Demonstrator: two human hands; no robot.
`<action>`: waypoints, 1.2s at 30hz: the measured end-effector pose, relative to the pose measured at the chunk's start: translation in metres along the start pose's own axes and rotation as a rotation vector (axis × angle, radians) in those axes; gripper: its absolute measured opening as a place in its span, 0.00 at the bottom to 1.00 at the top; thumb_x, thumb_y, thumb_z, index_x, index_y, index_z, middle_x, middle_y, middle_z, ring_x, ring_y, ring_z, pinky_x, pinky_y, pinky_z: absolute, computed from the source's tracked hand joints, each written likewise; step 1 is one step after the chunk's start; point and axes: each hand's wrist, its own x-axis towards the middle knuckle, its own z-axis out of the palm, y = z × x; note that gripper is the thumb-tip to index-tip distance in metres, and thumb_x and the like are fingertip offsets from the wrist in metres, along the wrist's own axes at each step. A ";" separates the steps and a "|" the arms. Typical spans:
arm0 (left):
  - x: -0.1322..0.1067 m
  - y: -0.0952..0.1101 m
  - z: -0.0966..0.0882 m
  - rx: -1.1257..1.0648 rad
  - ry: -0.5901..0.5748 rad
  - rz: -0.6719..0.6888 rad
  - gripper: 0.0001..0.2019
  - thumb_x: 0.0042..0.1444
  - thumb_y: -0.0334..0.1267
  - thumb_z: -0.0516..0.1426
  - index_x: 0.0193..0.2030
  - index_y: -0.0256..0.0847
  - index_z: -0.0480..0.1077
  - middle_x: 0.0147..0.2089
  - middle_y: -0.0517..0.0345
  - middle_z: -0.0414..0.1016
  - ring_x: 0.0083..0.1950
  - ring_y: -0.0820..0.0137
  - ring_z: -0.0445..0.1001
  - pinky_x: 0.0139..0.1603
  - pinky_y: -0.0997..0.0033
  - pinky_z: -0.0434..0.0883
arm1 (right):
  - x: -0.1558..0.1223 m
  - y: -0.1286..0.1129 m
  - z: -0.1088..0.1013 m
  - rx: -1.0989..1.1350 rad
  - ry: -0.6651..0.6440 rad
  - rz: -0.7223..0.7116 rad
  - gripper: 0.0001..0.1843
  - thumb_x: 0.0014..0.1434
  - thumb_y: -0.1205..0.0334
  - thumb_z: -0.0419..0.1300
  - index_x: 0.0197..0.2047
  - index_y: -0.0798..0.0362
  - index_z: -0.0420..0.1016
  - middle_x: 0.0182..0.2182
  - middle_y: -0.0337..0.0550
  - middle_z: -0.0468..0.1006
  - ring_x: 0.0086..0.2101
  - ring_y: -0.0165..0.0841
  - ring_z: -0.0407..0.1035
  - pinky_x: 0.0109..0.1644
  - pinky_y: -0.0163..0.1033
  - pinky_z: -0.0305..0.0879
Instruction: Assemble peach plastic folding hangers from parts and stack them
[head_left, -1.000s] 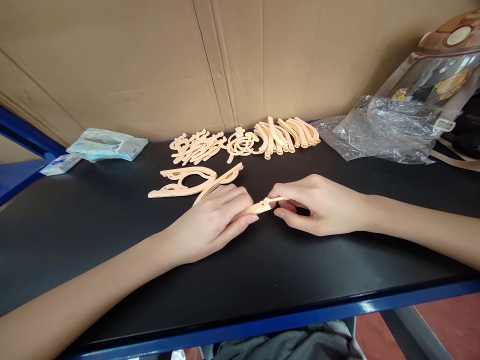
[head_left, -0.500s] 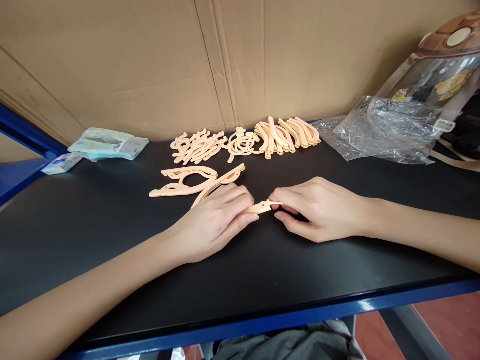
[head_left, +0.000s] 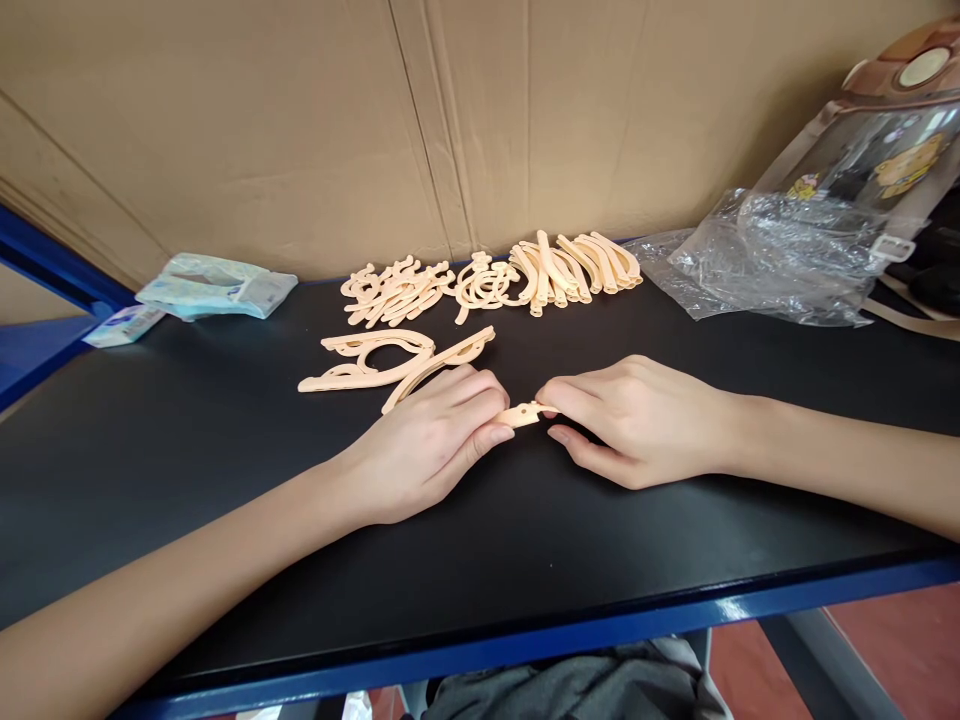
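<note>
My left hand is closed round a peach plastic folding-hanger part, and its end with a small round hole sticks out past my thumb. My right hand has its curled fingers on the thin tip of that part, its thumb a little apart below; how the tip sits in those fingers is partly hidden. Just behind my left hand lies a curved hanger piece, partly covered by the knuckles. Left of it, a folded hanger with two arms and a round middle rests on the black table.
At the back stand piles of peach hooks, ring-shaped pieces and curved hanger arms. A tissue pack lies back left. Crumpled clear plastic bags and a strapped bottle occupy the right. A blue edge borders the table front.
Both hands stay almost in place, gripping the same part. My right fingers have shifted very slightly against its thin tip.
</note>
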 end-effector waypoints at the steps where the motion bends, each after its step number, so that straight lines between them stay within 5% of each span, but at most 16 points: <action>1: 0.000 0.000 0.000 0.001 -0.003 0.004 0.12 0.72 0.37 0.43 0.40 0.39 0.64 0.42 0.57 0.67 0.43 0.68 0.62 0.48 0.67 0.61 | 0.000 0.000 0.000 -0.007 -0.001 -0.002 0.07 0.66 0.65 0.47 0.37 0.54 0.64 0.28 0.40 0.73 0.22 0.29 0.60 0.26 0.38 0.47; 30: 0.004 0.004 0.000 0.083 -0.012 0.077 0.15 0.72 0.38 0.42 0.38 0.39 0.64 0.38 0.55 0.67 0.40 0.66 0.62 0.46 0.65 0.62 | 0.006 -0.003 -0.002 -0.195 0.031 -0.143 0.08 0.66 0.67 0.47 0.35 0.54 0.64 0.27 0.41 0.70 0.26 0.32 0.62 0.29 0.39 0.48; 36: 0.008 0.005 -0.003 0.107 -0.032 0.037 0.15 0.72 0.38 0.42 0.38 0.38 0.65 0.38 0.54 0.68 0.40 0.66 0.64 0.45 0.65 0.63 | 0.008 0.000 -0.002 -0.050 0.000 -0.018 0.08 0.67 0.61 0.49 0.37 0.54 0.64 0.29 0.40 0.72 0.26 0.30 0.62 0.29 0.37 0.48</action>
